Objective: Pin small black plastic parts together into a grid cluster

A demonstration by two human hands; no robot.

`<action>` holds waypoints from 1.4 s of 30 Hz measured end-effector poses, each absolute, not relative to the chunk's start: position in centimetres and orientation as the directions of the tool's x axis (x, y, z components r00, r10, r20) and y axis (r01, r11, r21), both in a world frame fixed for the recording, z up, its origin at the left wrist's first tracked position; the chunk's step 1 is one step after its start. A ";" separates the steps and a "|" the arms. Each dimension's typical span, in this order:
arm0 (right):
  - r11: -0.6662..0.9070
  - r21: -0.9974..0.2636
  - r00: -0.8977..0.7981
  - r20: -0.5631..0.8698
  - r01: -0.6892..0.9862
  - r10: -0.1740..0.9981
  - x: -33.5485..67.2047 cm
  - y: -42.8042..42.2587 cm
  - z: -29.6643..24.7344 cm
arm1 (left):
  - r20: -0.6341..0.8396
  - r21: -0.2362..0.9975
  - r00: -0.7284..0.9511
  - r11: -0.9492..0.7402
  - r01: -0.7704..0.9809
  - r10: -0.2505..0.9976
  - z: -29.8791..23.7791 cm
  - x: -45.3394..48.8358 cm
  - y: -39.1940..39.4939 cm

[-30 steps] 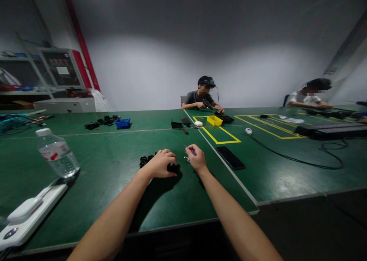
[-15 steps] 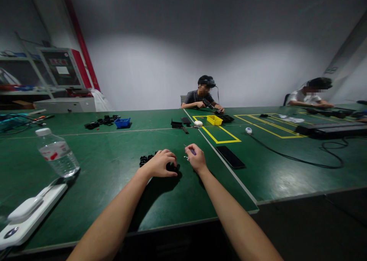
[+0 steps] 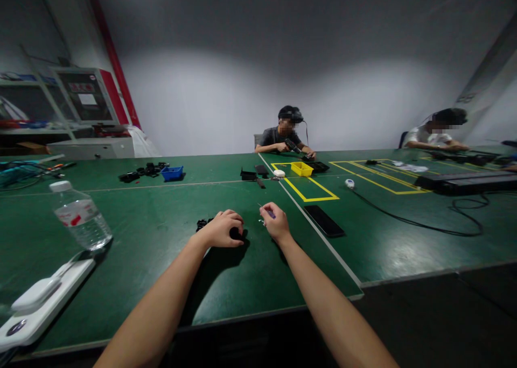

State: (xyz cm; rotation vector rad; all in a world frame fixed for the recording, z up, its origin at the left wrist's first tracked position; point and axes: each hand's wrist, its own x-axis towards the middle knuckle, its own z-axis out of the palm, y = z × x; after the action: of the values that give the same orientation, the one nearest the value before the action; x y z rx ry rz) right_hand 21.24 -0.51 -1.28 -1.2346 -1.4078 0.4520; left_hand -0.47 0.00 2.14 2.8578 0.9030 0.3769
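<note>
My left hand rests on the green table, fingers curled over a small black part. A cluster of similar black parts lies just behind that hand. My right hand is pinched on a thin tool with a purple handle, its fine tip pointing up and left. Both hands are a few centimetres apart near the middle of the table.
A black phone lies right of my right hand. A water bottle and a white device sit at the left. Farther back are a blue bin, a yellow bin, a cable and two seated people.
My left hand has slid slightly left and back with the black part under it. The right hand has barely moved.
</note>
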 end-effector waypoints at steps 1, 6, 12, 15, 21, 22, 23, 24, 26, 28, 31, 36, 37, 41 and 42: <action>0.372 -0.832 0.204 0.482 0.412 0.852 21.2 -0.5 -1.3 | 0.201 0.189 0.789 -0.814 0.550 0.580 2.1 -0.5 0.0; 0.372 -0.831 0.195 0.480 0.414 0.855 21.2 -0.5 -1.2 | 0.197 0.185 0.783 -0.807 0.561 0.589 2.0 -0.6 0.2; 0.368 -0.829 0.187 0.476 0.420 0.859 21.2 -0.8 -1.0 | 0.198 0.181 0.777 -0.801 0.571 0.598 2.0 -0.6 0.2; 0.364 -0.833 0.185 0.470 0.417 0.863 21.2 -0.9 -0.8 | 0.198 0.183 0.775 -0.799 0.573 0.601 2.1 -0.6 0.2; 0.359 -0.837 0.183 0.463 0.414 0.867 21.1 -0.9 -0.8 | 0.212 0.202 0.777 -0.804 0.559 0.593 2.2 -0.6 0.1; 0.361 -0.836 0.183 0.464 0.413 0.867 21.1 -0.9 -0.8 | 0.225 0.212 0.776 -0.807 0.551 0.589 2.3 -0.7 0.1; 0.363 -0.836 0.183 0.465 0.411 0.866 21.1 -0.8 -0.8 | 0.242 0.221 0.772 -0.808 0.546 0.588 2.4 -0.7 0.1; 0.364 -0.836 0.182 0.466 0.410 0.866 21.0 -0.8 -0.9 | 0.261 0.228 0.762 -0.804 0.549 0.593 2.5 -0.7 0.1; 0.366 -0.836 0.178 0.467 0.409 0.866 21.0 -0.8 -0.9 | 0.300 0.227 0.719 -0.779 0.585 0.627 2.7 -0.7 0.1; 0.370 -0.833 0.172 0.469 0.412 0.866 21.0 -0.8 -0.9 | 0.319 0.209 0.657 -0.727 0.654 0.683 2.8 -0.8 0.2; 0.375 -0.827 0.165 0.475 0.418 0.864 21.0 -0.9 -0.9 | 0.296 0.167 0.577 -0.636 0.753 0.761 2.5 -0.8 0.3; 0.372 -0.829 0.159 0.469 0.418 0.869 20.9 -0.9 -0.8 | 0.187 0.103 0.526 -0.549 0.829 0.830 1.6 -1.0 -0.3; 0.370 -0.829 0.158 0.468 0.419 0.870 20.9 -1.0 -0.8 | 0.177 0.098 0.514 -0.534 0.840 0.840 1.4 -1.1 -0.5; 0.361 -0.826 0.161 0.464 0.432 0.871 20.8 -1.1 -0.7 | 0.189 0.086 0.467 -0.489 0.868 0.864 0.5 -1.5 -1.1; 0.358 -0.826 0.163 0.464 0.435 0.871 20.9 -1.1 -0.6 | 0.194 0.082 0.465 -0.486 0.870 0.864 0.2 -1.5 -1.2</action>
State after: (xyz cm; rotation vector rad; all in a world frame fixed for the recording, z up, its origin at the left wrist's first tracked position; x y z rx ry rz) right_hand 20.86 -1.10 -0.64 -1.2564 -1.4587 0.4711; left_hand -1.54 -1.19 0.24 2.7133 1.6061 0.3326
